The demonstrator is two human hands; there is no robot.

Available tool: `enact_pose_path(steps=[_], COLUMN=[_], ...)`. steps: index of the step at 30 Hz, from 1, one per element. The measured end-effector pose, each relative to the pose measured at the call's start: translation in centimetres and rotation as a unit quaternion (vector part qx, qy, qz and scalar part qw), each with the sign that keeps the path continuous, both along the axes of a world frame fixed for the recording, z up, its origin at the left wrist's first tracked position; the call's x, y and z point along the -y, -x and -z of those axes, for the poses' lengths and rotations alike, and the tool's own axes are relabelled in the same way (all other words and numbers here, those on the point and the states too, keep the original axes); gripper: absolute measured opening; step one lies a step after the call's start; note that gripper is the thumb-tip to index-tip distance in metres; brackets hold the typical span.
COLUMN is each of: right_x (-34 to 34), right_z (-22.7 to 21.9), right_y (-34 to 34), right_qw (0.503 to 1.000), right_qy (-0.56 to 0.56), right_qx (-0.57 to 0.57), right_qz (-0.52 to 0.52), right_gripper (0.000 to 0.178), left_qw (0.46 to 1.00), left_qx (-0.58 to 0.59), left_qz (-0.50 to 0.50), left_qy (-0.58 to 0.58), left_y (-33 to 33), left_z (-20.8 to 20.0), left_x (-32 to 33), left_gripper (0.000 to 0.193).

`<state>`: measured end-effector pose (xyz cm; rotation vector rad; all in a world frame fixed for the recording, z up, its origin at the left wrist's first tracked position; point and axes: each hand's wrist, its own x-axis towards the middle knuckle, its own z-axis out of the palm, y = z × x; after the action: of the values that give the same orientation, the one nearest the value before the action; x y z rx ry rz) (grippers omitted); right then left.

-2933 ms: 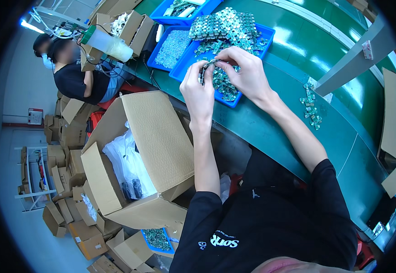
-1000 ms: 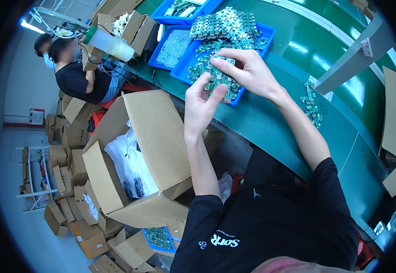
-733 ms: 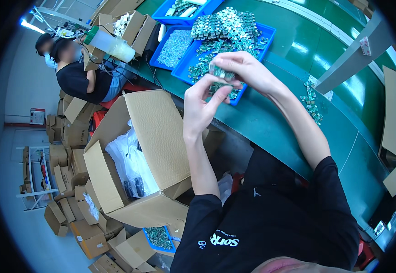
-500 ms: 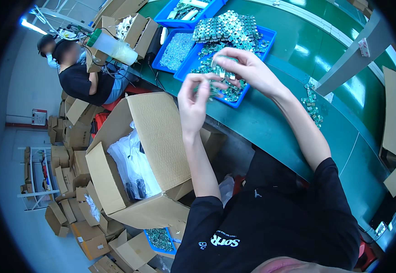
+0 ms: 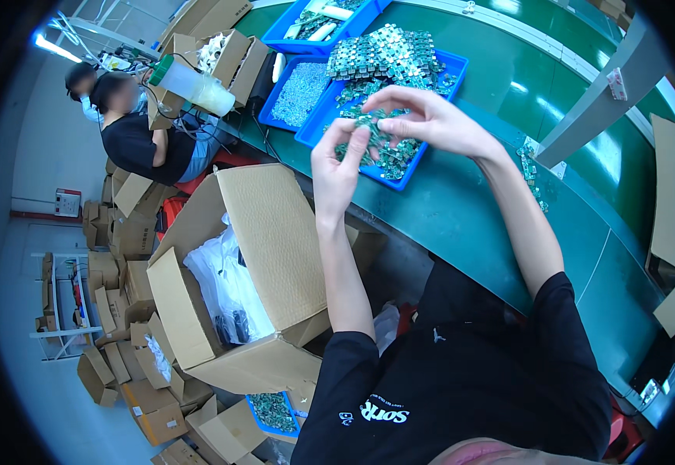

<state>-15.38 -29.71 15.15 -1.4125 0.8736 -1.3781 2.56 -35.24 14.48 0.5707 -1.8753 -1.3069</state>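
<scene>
Over a blue tray (image 5: 399, 185) on the green bench, my two hands are close together with fingers bent inward. Between the fingertips is a small green circuit board (image 5: 367, 122), partly hidden by the fingers. My left hand (image 5: 337, 164) pinches it from the near left, thumb raised. My right hand (image 5: 440, 124) reaches over from the right, thumb and forefinger curled toward the same piece. Loose green circuit boards (image 5: 396, 161) lie in the tray below. A stack of joined board panels (image 5: 388, 50) fills its far end.
Left of this tray, another blue tray (image 5: 266, 115) contains small pale pieces; a third (image 5: 275, 37) stands beyond. More boards (image 5: 529, 170) lie by a grey post (image 5: 597, 97). An open carton (image 5: 275, 240) stands at my left. A person (image 5: 139, 139) sits farther left.
Both hands have shifted slightly, and their fingertips are closer together on the small board. Motion blur on the left hand has lessened.
</scene>
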Motion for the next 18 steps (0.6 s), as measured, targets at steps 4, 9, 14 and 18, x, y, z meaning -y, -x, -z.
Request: enact_pose_path(steps=[4, 9, 14, 18], right_x=[0.2, 0.1, 0.1, 0.2], right_z=[-0.1, 0.1, 0.1, 0.1], right_y=[0.3, -1.2, -2.0, -1.5], right_qw=[0.999, 0.978, 0.964, 0.977], right_qy=[-0.027, -0.025, 0.012, -0.006], right_qx=[-0.029, -0.080, -0.080, -0.035], right_qz=[0.035, 0.194, 0.252, 0.212], right_gripper=[0.023, 0.019, 0.017, 0.018], left_qw=[0.992, 0.956, 0.938, 0.946], left_qx=[0.010, 0.042, 0.036, 0.033], left_qz=[-0.118, -0.216, -0.252, -0.234], left_qy=[0.045, 0.196, 0.237, 0.220], left_y=[0.4, 1.4, 1.9, 1.8], left_z=[0.1, -0.3, -0.4, -0.6], left_x=[0.1, -0.6, -0.9, -0.8], left_gripper=[0.016, 0.015, 0.014, 0.013])
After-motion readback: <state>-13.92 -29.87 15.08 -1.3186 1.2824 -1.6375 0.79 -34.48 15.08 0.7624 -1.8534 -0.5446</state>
